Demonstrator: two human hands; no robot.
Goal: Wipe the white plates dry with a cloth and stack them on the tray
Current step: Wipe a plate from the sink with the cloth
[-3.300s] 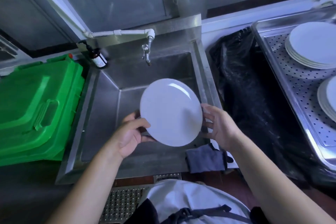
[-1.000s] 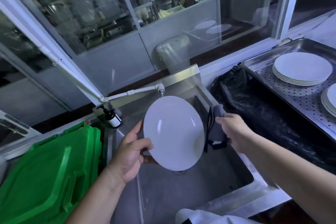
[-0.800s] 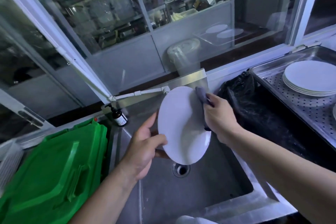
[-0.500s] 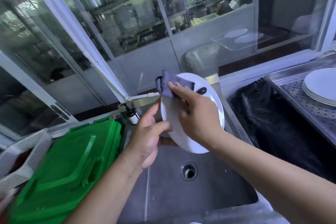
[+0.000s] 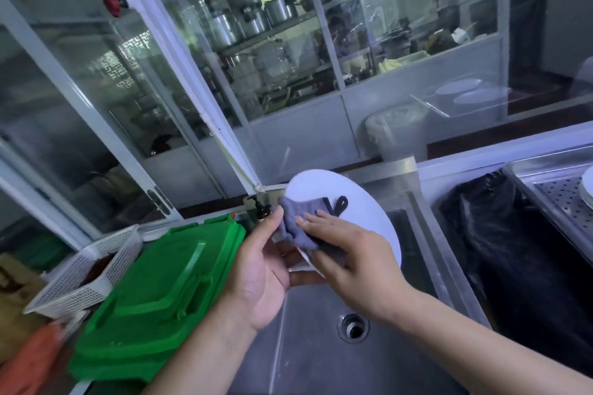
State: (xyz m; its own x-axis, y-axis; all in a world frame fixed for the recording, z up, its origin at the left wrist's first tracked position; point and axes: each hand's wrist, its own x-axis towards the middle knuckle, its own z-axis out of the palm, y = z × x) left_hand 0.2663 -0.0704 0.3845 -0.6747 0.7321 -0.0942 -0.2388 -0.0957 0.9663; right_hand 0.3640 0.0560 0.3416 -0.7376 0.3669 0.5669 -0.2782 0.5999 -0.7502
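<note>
The round white plate (image 5: 359,212) is held up on edge over the stainless steel sink (image 5: 321,356), near the middle of the frame. The left hand (image 5: 260,269) grips its lower left rim, thumb up against the front edge and fingers curled behind. The right hand (image 5: 349,253) presses a grey cloth (image 5: 298,224) flat against the plate's face, fingers fairly straight over the fabric; a dark loop of the cloth lies on the plate just above the fingertips. Below the hands, the round drain (image 5: 352,328) sits in the sink floor. At the lower left lies a green plastic bin lid (image 5: 154,292), with a white mesh basket (image 5: 90,269) beside it. To the right of the sink is a black plastic bag (image 5: 519,253), and at the right edge a perforated metal tray (image 5: 558,196) carries a stack of white plates (image 5: 588,189), only partly in view. Farther back, behind glass panels, metal pots (image 5: 250,16) stand on shelves.
</note>
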